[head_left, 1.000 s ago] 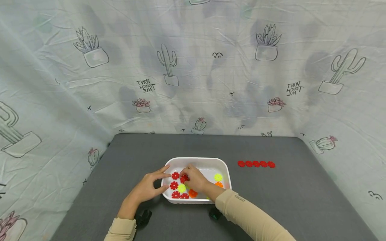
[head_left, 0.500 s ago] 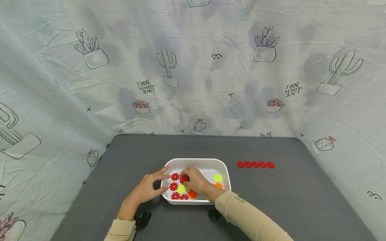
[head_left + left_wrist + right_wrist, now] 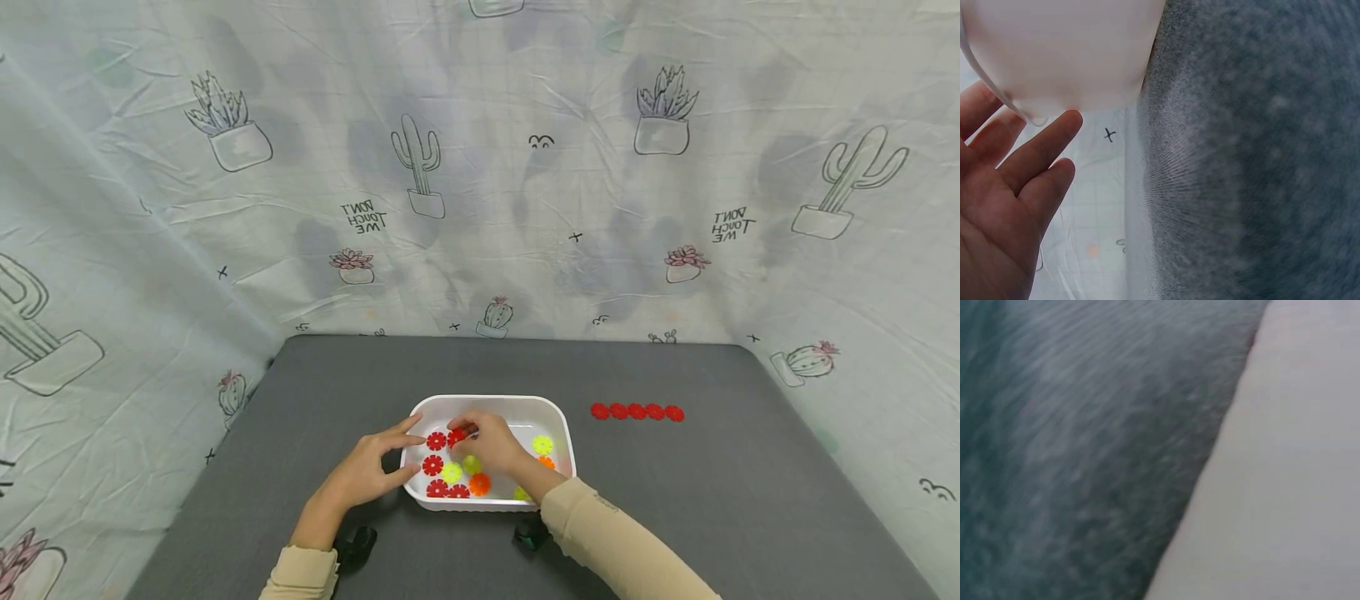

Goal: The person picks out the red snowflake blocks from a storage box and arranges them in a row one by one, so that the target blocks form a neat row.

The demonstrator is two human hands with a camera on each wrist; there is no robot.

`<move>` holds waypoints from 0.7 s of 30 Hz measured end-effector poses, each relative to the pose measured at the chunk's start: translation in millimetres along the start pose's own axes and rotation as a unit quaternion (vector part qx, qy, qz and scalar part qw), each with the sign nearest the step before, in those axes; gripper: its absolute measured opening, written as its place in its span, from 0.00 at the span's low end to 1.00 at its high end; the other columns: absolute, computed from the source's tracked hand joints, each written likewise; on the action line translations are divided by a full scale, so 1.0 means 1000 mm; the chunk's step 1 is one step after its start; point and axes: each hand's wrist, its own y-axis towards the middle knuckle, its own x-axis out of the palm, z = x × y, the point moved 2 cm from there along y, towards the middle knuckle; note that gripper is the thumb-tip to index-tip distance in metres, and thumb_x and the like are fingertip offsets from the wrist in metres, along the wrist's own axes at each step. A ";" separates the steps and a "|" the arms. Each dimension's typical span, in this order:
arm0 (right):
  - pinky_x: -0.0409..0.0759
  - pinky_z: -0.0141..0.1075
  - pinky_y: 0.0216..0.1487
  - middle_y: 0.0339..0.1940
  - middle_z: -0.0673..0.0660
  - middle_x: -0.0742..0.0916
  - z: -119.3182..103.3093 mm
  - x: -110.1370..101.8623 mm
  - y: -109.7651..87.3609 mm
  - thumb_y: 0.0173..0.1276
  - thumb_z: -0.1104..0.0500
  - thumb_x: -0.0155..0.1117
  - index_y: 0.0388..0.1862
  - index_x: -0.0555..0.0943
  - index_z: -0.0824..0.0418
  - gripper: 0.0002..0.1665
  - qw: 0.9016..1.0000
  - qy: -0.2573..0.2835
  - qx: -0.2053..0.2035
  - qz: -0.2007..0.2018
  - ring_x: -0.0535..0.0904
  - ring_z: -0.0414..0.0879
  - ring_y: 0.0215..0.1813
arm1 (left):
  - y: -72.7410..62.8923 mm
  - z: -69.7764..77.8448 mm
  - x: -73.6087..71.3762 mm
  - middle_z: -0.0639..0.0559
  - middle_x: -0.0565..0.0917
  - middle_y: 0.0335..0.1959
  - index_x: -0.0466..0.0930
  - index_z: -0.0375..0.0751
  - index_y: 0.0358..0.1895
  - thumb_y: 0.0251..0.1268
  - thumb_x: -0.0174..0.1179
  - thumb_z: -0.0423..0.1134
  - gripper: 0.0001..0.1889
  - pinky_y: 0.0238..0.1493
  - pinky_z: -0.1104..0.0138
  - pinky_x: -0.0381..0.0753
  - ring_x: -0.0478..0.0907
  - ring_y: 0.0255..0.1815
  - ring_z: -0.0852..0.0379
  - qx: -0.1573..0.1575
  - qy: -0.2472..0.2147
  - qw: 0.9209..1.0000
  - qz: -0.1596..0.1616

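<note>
A red disc (image 3: 454, 437) is low in the left part of the tray (image 3: 480, 505), pinched between the thumb and fingers of the right hand (image 3: 487, 440), which reaches in over the near rim. The left hand (image 3: 367, 467) is spread wide at the tray's left end, thumb and fingers apart at the rim, gripping nothing. Four other red discs (image 3: 432, 465) lie in the tray's left part, two of them by the near wall. Between those and the middle are a yellow disc (image 3: 452, 472), a second yellow one under the right hand and an orange disc (image 3: 480, 484); more yellow and orange lie to the right. Right of the tray, five red discs form a row (image 3: 637, 412) on the grey table (image 3: 697, 500). A cactus-print cloth (image 3: 480, 175) hangs beyond.
</note>
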 end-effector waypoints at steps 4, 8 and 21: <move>0.81 0.35 0.46 0.42 0.53 0.85 -0.002 -0.004 -0.001 0.59 0.63 0.68 0.48 0.82 0.62 0.16 0.999 0.039 0.015 0.012 0.79 0.45 0.43 | 0.000 0.000 0.000 0.50 0.67 0.70 0.80 0.41 0.56 0.58 0.63 0.44 0.22 0.61 0.44 0.70 0.69 0.67 0.46 -0.002 0.003 1.000 -0.001; 0.82 0.34 0.45 0.42 0.52 0.86 -0.004 -0.010 -0.002 0.59 0.61 0.69 0.48 0.83 0.60 0.17 0.996 0.075 0.026 0.033 0.79 0.45 0.43 | 0.001 -0.001 0.001 0.49 0.67 0.70 0.81 0.41 0.56 0.58 0.63 0.44 0.22 0.61 0.44 0.70 0.69 0.66 0.45 -0.003 0.005 1.000 0.001; 0.81 0.37 0.51 0.45 0.55 0.86 -0.010 -0.029 -0.014 0.59 0.58 0.69 0.51 0.82 0.63 0.21 0.989 0.118 0.022 0.086 0.80 0.47 0.46 | 0.001 -0.002 0.001 0.50 0.68 0.70 0.81 0.42 0.54 0.59 0.63 0.45 0.21 0.60 0.44 0.71 0.71 0.65 0.45 0.004 0.009 1.000 0.006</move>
